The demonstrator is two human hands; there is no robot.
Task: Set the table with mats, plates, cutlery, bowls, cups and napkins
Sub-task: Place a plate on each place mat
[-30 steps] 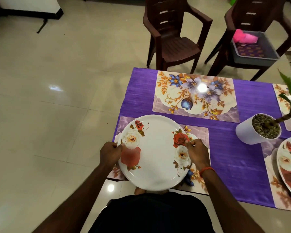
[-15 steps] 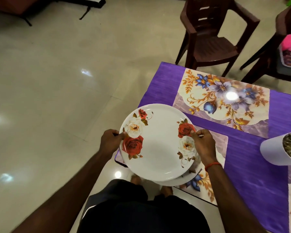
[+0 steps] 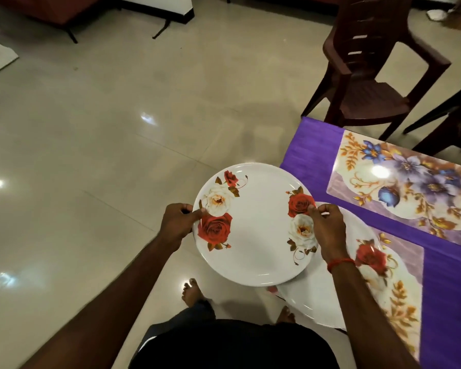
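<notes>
Brown plastic chair (image 3: 370, 94), glossy tiled floor (image 3: 91, 134)

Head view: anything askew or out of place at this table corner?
Yes: the set plate on the near mat sits off-centre and appears to overhang the table edge nearest the person. The left hand and right hand grip the held plate. Nothing looks spilled or broken.

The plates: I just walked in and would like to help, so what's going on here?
A person is setting the table. Their left hand and right hand grip a rose-patterned plate by opposite rims, holding it mostly out past the table's corner, over the floor. A second plate lies on the near mat on the purple cloth. The far mat, by the brown chair, shows no plate in the part in view.
</notes>
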